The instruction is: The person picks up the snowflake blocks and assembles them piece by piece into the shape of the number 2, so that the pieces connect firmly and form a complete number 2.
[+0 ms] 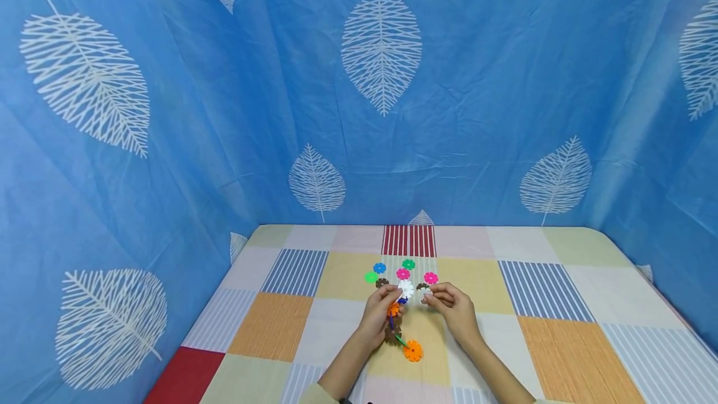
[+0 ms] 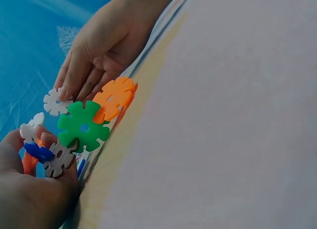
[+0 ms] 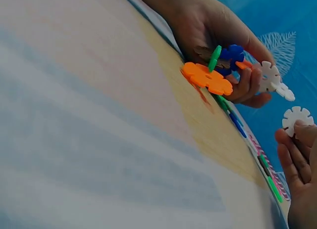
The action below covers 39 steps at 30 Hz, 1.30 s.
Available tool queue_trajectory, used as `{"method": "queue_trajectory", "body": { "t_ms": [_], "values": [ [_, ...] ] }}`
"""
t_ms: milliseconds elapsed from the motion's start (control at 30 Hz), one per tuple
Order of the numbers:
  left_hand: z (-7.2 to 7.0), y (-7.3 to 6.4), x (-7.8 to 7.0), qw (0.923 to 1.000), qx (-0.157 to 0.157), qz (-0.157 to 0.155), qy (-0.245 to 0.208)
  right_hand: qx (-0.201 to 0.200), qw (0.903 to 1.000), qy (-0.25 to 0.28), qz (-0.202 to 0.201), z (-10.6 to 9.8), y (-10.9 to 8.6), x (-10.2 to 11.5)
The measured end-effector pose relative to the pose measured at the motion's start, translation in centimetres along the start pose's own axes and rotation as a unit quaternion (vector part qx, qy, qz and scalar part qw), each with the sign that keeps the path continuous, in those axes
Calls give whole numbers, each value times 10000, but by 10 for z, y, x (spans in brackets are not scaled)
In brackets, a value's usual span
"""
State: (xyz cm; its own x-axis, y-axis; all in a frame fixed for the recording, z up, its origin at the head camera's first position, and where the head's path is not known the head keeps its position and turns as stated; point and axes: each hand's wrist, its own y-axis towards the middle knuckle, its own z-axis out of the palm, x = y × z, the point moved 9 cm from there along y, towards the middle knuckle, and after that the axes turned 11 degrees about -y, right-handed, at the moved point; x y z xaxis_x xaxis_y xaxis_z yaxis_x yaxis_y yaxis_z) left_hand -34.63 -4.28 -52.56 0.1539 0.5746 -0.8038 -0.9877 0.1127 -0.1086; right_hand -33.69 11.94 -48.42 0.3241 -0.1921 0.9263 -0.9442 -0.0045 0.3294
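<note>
My left hand (image 1: 374, 318) holds a chain of notched flower-shaped plastic discs slotted together. An orange disc (image 1: 413, 351) hangs at its lower end, then a green disc (image 2: 83, 127) and a brown disc (image 1: 393, 333). Further up come a blue disc (image 3: 231, 57) and an orange one (image 1: 394, 309) by the fingers. At the top, white discs (image 3: 268, 76) stick out past the left fingertips. Between thumb and fingers, my right hand (image 1: 460, 315) pinches a separate white disc (image 3: 296, 119), a short gap from the chain's white end.
Loose discs lie on the table beyond the hands: blue (image 1: 379, 268), green (image 1: 408, 264), light green (image 1: 371, 277), pink (image 1: 430, 278) and brown (image 1: 382, 283). A patchwork cloth (image 1: 275, 329) covers the table. Blue leaf-print curtains (image 1: 449, 142) enclose the back and sides.
</note>
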Motion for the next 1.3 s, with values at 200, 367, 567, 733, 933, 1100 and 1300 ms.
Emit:
{"method": "queue_trajectory", "body": {
  "t_ms": [200, 367, 567, 733, 933, 1100, 1300],
  "values": [
    [1, -1, -1, 9990, -65, 156, 420, -76, 9997, 38, -211, 2, -1, 10],
    [1, -3, -1, 9981, -105, 131, 592, 18, 9977, -122, -672, 2, -6, 34],
    [3, -5, -2, 9971, 36, 206, 731, 114, 9938, -165, -1097, 4, -10, 43],
    [8, -9, -7, 9963, 271, 231, 782, 65, 9842, -752, -1601, 4, -12, 47],
    [5, -4, 1, 9978, 274, 50, 608, 167, 9806, -1052, -1643, 6, -5, 24],
    [1, -3, 4, 9992, -2, -69, 398, -111, 9785, -1558, -1344, -5, 6, 8],
    [-1, -2, 4, 9991, -108, -133, 395, -736, 9465, -3027, -848, -22, 14, -10]
  ]
}}
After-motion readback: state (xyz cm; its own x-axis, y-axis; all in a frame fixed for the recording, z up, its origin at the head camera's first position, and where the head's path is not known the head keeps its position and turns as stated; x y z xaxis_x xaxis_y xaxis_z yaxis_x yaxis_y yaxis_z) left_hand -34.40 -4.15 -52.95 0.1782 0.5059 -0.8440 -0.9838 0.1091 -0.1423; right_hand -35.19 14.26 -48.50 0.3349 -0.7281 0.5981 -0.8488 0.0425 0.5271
